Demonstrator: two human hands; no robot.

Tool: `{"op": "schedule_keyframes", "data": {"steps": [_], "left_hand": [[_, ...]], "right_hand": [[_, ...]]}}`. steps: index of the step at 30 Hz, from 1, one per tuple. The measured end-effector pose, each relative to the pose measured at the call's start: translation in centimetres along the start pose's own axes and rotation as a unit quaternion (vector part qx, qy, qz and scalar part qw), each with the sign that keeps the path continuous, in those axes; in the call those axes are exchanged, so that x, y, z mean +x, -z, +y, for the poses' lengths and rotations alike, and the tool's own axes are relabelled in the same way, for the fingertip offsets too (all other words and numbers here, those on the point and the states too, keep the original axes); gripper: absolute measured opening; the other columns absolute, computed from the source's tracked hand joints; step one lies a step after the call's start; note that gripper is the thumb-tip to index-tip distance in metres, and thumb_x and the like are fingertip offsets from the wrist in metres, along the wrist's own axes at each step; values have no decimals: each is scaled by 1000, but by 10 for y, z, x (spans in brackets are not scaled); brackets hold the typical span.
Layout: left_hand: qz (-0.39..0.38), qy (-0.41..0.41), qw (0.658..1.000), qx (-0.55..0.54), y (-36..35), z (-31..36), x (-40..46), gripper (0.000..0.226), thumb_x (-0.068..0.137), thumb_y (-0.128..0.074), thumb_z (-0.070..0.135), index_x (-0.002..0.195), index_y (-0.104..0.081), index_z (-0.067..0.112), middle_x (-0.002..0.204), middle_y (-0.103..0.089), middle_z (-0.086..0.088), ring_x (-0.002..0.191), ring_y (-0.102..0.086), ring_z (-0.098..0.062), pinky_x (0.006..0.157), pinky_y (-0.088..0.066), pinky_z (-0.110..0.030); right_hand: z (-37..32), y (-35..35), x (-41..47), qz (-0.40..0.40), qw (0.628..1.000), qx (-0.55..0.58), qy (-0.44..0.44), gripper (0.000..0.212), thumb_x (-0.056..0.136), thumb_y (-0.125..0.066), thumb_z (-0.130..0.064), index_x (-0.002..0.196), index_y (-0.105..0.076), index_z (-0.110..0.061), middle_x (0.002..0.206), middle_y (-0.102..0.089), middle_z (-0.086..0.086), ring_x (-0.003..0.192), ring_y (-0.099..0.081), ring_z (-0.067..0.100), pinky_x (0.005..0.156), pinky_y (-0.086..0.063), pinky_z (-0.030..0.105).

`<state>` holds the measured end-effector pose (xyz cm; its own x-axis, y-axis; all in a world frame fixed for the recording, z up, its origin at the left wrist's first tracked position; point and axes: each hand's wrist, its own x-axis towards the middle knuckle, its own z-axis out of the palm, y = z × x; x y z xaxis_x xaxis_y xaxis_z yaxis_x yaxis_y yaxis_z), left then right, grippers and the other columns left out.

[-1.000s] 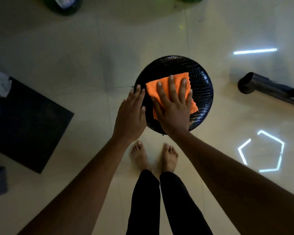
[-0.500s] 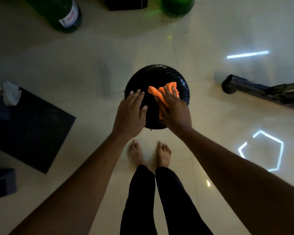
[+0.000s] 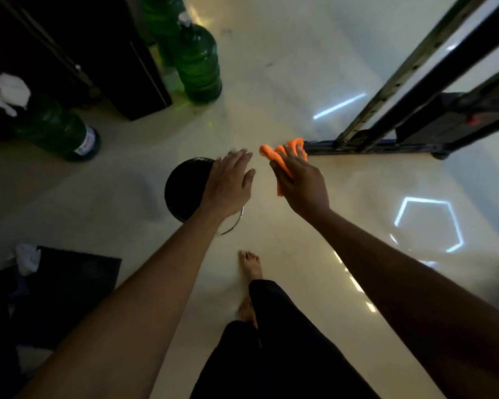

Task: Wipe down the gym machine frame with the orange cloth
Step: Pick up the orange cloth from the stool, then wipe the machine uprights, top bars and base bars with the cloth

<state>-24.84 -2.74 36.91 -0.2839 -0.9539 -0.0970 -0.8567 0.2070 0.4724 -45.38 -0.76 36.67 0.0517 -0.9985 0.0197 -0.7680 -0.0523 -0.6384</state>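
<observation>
My right hand (image 3: 300, 182) grips the crumpled orange cloth (image 3: 274, 155), which sticks out past my fingers. It hovers just left of the end of the dark gym machine frame (image 3: 386, 116), whose base bar runs along the floor and whose uprights slant up to the top right. My left hand (image 3: 231, 185) is held flat with straight fingers above the right side of the round black stool seat (image 3: 185, 185), and holds nothing.
Green bottles (image 3: 198, 61) (image 3: 55, 128) stand on the tiled floor at the upper left beside a dark cabinet (image 3: 98, 53). A black mat (image 3: 69, 283) with white rags lies at the lower left. My bare feet (image 3: 251, 264) stand below the stool.
My right hand lifted the orange cloth off the stool seat and moved right toward the machine frame. My left hand came off the stool rim. The view tilted up and turned right.
</observation>
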Motion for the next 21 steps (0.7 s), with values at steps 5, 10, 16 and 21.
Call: {"op": "schedule_keyframes", "data": {"steps": [5,10,16,21], "left_hand": [[7,-121,993,12,39,138,13,53,113,-46,36,162,-44,14,169,-41,-9,159,-32,-30,130,-23,-55],[67,-234,970,15,88,281,40,54,112,-46,39,160,-47,15,165,-47,-8,156,-39,-30,128,-29,-55],[150,-320,935,24,162,458,83,52,111,-45,42,155,-52,14,156,-56,-9,144,-51,-31,122,-39,-54],[221,-359,907,15,215,591,135,55,110,-49,46,155,-53,16,154,-59,-8,142,-54,-31,120,-43,-51]], "right_hand": [[15,139,-46,112,993,-48,-1,56,113,-39,-63,159,-53,-36,162,-56,1,155,-45,25,123,-45,47],[28,288,-75,256,965,-65,9,50,113,-55,-48,158,-57,-25,166,-50,5,158,-39,27,124,-44,47],[37,478,-73,345,935,-77,29,53,113,-51,-53,158,-55,-26,167,-48,5,155,-46,29,118,-50,54],[42,641,-51,402,906,-108,81,60,110,-42,-67,153,-59,-30,157,-60,4,137,-64,33,105,-59,56]]}}
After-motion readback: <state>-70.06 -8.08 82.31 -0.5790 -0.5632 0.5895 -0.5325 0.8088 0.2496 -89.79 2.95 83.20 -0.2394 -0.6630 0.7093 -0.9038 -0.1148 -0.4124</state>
